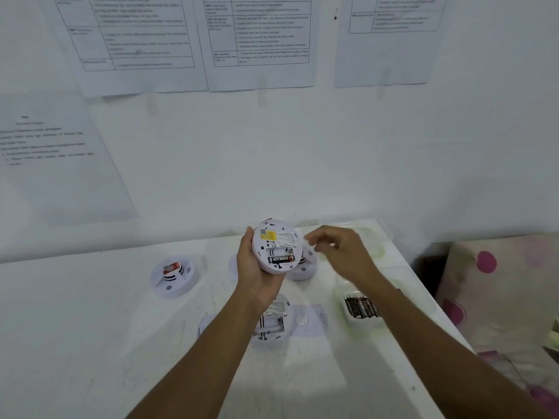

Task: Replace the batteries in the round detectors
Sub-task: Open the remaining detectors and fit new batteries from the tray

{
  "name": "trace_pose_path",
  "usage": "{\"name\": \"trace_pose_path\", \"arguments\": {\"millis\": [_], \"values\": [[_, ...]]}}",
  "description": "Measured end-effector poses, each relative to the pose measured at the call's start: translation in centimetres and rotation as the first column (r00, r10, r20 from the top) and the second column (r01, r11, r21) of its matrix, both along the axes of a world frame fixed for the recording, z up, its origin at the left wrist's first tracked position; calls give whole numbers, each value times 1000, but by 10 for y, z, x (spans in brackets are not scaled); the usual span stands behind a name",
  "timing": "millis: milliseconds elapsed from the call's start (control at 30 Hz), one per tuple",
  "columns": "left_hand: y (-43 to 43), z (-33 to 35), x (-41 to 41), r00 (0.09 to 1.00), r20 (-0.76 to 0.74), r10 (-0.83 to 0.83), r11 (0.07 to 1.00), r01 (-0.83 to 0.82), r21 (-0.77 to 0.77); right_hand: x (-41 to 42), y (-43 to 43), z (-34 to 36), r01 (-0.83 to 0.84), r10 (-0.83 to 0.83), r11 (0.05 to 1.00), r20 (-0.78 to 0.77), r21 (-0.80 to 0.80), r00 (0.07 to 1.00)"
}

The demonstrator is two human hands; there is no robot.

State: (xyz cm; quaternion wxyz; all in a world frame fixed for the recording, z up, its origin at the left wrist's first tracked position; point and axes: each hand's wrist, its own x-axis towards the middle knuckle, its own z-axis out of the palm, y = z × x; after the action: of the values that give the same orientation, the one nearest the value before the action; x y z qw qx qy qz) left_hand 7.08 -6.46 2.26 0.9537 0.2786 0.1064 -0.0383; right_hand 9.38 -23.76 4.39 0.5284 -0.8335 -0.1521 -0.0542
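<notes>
Head view: I see the left hand gripping a round detector above the bench, back side up, one black battery seated in its compartment. The right hand hovers just beside it, fingers loosely curled, blurred; I cannot tell whether it holds anything. A second detector lies open below. A third rests at left. A tray of batteries sits under the right forearm.

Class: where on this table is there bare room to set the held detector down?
Bare table lies left of the detector with the red label, and along the near edge. It is crowded around the open detector and battery tray.
</notes>
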Motion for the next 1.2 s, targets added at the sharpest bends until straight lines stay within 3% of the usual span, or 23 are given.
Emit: {"name": "trace_pose_path", "arguments": {"millis": [67,133,300,567,700,833,933,1033,1100,1200], "values": [[-1,-2,1,1000,-5,-9,1000,9,-13,24,-20,6,100,-100,995,-87,-3,991],[-1,-2,3,1000,-12,-14,999,13,-41,48,-40,8,147,-158,982,-93,-120,983],[-1,-5,11,999,-15,-36,997,35,-62,97,-70,5,77,-175,906,-204,-417,963],[-4,-13,34,995,-9,-101,994,100,-43,137,-61,-19,-49,-177,826,-340,-561,924],[-5,-19,43,994,-15,-112,993,111,-38,141,-51,-25,-70,-169,763,-303,-643,938],[-5,-23,46,993,-17,-119,992,118,-52,144,-49,-30,-58,-183,773,-311,-632,933],[-5,-22,47,993,-11,-121,991,120,-59,141,-52,-23,-5,-179,853,-301,-523,936],[-4,-19,48,994,-4,-114,992,113,-49,126,-50,-6,133,-190,927,-135,-351,972],[-4,-16,49,995,-4,-103,994,103,-39,103,-40,7,140,-149,987,-140,-76,979],[-6,-13,45,996,10,-86,996,86,9,58,-20,20,-27,69,974,-179,227,982]]}}
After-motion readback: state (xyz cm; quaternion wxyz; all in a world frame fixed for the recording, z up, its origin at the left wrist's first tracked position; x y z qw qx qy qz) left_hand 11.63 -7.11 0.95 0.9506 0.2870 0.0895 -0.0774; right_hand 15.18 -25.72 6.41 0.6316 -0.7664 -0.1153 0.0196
